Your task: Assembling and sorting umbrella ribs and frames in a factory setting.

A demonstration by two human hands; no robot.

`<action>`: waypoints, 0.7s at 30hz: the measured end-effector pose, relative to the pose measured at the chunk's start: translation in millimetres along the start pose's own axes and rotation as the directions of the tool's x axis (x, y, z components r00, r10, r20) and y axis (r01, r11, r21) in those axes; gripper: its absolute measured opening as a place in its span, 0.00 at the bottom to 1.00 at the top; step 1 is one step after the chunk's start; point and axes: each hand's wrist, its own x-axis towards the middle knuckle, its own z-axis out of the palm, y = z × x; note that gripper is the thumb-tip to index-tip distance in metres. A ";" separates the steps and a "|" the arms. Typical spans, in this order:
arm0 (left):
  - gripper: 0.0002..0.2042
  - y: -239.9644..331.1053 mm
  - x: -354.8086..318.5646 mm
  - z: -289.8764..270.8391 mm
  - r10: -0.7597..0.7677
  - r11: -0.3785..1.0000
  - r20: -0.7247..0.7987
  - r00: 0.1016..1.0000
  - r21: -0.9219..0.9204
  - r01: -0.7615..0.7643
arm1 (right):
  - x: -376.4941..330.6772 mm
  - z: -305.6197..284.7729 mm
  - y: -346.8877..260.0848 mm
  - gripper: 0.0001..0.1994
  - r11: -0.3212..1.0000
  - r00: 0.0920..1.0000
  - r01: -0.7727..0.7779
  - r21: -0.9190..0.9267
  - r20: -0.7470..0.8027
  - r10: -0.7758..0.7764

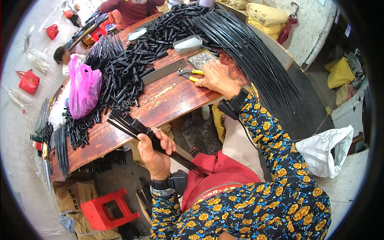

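My left hand (155,154) is wrapped round a bundle of thin black rods (186,163) with a thicker black tubular part near its upper end. The bundle slants from over the table's near edge down to the red apron (220,170) on my lap. Over on the tabletop, my right hand (219,78) has its fingers closed at the yellow handles of a pair of pliers (192,74); the handle ends are partly hidden by the hand. Just beyond the fingers lies a shallow tray of small metal pieces (202,59). A flat grey metal bar (164,72) lies left of the pliers.
Black tubular parts (124,76) are heaped across the wooden table (168,100). Long black rods (248,52) fan over its right side. A pink plastic bag (84,86) stands at left. A red stool (108,210) and white sack (326,152) are on the floor. Other people sit beyond.
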 end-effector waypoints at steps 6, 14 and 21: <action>0.27 -5.1 5.6 0.2 0.077 0.994 0.061 0.995 0.078 -0.081 | -1.7 -1.8 10.0 0.28 0.984 0.994 0.076 0.161 0.070 -0.088; 0.26 -4.7 4.8 1.5 -0.005 1.000 0.043 0.999 -0.005 0.005 | -60.5 -13.9 26.8 0.16 0.026 0.855 -0.352 0.936 0.333 -0.398; 0.39 -12.2 11.0 16.9 0.038 0.998 0.048 0.998 -0.054 -0.036 | -151.0 -5.3 -38.5 0.17 0.311 0.808 -0.134 0.941 0.285 -0.516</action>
